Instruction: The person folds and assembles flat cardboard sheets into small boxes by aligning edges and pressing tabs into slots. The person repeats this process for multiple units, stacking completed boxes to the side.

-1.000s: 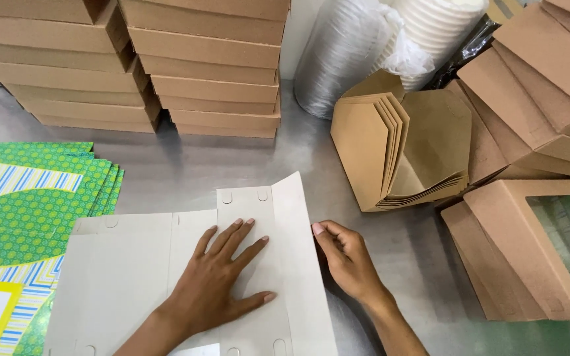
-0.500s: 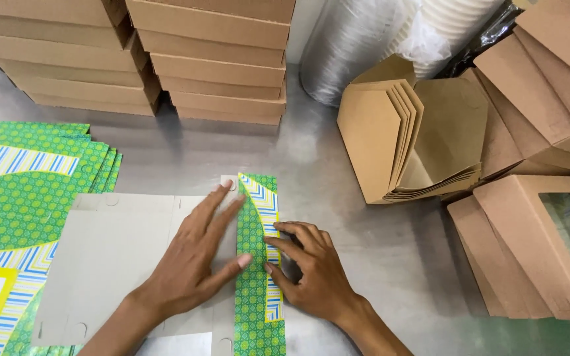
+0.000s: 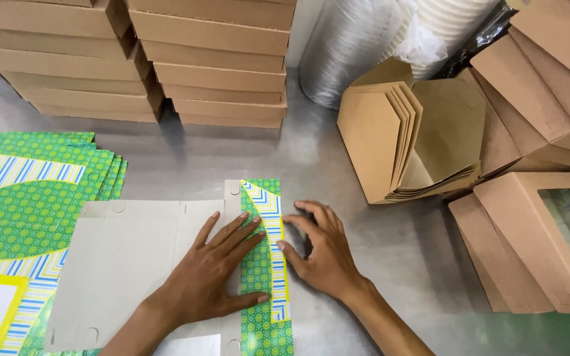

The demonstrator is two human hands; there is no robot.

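Box blank [image 3: 133, 264]: flat grey cardboard sheet, lying plain side up on the steel desk [image 3: 232, 151], in front of the person. Its right flap [image 3: 265, 264] is lying folded over, showing a green patterned face with a curved blue, white and yellow striped band.

Left hand [image 3: 216, 273]: lying open and flat, palm down, fingers spread, pressing on the blank, with fingertips reaching onto the green flap. It is gripping nothing.

Right hand [image 3: 318, 254]: resting on the desk just beside the flap's right edge, fingers loosely curled, thumb and fingertips touching that edge. It is not closing around anything.

Printed blanks [image 3: 28, 198]: a fanned stack lying at the left of the desk, green side up with striped bands, partly running under the grey sheet's left edge.

Flat brown boxes [image 3: 140, 59]: two stacks standing at the back of the desk, closed; contents cannot be told.

Brown folded cartons [image 3: 397, 138]: a nested bundle lying on its side to the right of the hands, open ends showing only further cartons tucked inside.

Window box [image 3: 549, 244]: brown carton with a clear panel in its lid, sitting at the far right; what is showing through the panel is too blurred to tell.

Bagged cups [image 3: 377, 39]: stacked white and clear containers, wrapped in plastic, standing behind the cartons.
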